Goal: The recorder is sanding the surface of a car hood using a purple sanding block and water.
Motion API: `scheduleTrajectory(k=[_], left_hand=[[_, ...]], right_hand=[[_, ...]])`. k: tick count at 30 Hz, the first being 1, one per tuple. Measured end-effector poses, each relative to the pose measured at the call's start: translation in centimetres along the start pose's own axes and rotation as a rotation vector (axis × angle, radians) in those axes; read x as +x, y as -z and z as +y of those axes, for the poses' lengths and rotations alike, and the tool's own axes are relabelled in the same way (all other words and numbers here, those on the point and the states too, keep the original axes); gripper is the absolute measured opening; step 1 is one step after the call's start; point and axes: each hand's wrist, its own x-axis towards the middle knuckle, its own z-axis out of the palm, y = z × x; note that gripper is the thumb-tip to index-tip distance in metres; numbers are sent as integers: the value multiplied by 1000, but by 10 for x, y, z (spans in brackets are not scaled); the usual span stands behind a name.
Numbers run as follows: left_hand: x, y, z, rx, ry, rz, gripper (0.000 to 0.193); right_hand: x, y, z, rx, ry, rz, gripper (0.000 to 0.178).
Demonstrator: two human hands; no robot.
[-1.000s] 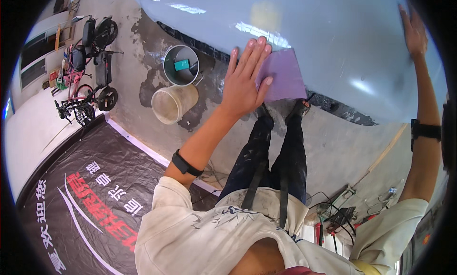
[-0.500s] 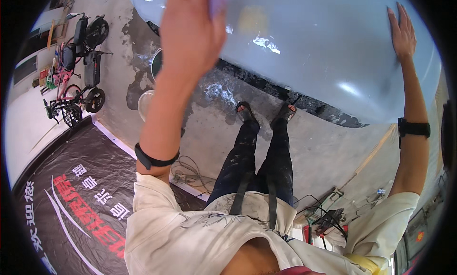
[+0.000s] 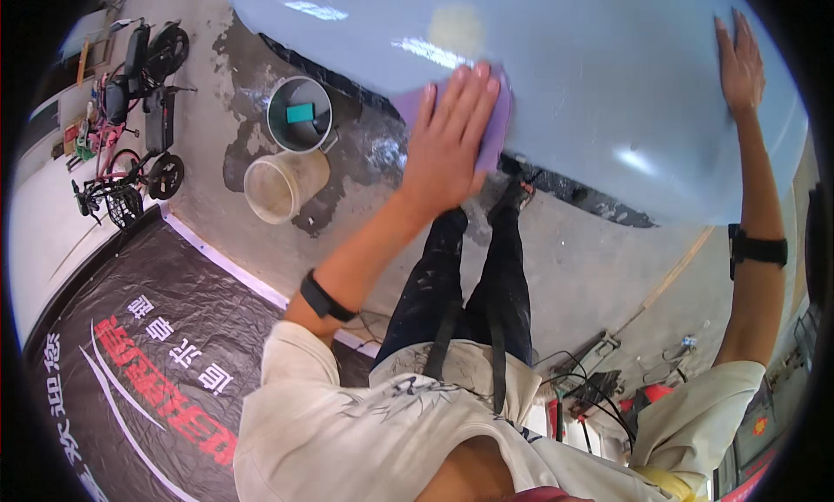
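Observation:
A pale grey-blue car body panel (image 3: 599, 85) fills the upper right, with glossy reflections and a yellowish patch on it. My left hand (image 3: 452, 128) holds a purple sheet (image 3: 497, 124) against the panel's lower edge, fingers laid along its top. Whether this thin sheet is cloth or abrasive paper I cannot tell. At the far right of the panel my right hand (image 3: 742, 72) rests palm down, fingers stretched out, holding nothing.
Left of my left hand stand a metal bucket (image 3: 276, 124) with a green block (image 3: 301, 113) inside and a pale plastic bucket (image 3: 268, 194). A dark printed banner (image 3: 113, 285) covers the lower-left floor. Bikes (image 3: 143, 102) stand beyond; cables and tools (image 3: 591, 385) lie lower right.
My left hand has moved down and right with the purple sheet, from higher on the panel to its lower edge. Both buckets have come into sight. My right hand stays in place.

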Motion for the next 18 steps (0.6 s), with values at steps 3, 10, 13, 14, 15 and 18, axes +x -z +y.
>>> scheduleTrajectory(k=[3, 10, 13, 14, 15, 18], left_hand=[[8, -5, 8, -54, 35, -14, 72], [37, -11, 32, -34, 222, 170, 71], [9, -22, 50, -59, 296, 100, 71], [13, -18, 49, -15, 286, 99, 71], [18, -12, 48, 33, 282, 99, 70], [59, -2, 4, 29, 244, 293, 66]], right_hand=[[-3, 5, 7, -56, -14, -10, 78], [5, 15, -2, -37, -12, -95, 75], [3, 20, -2, -83, -47, -124, 74], [4, 23, -2, -95, -68, -146, 74], [7, 24, -3, -97, -57, -148, 74], [10, 26, -7, -17, -32, -165, 75]])
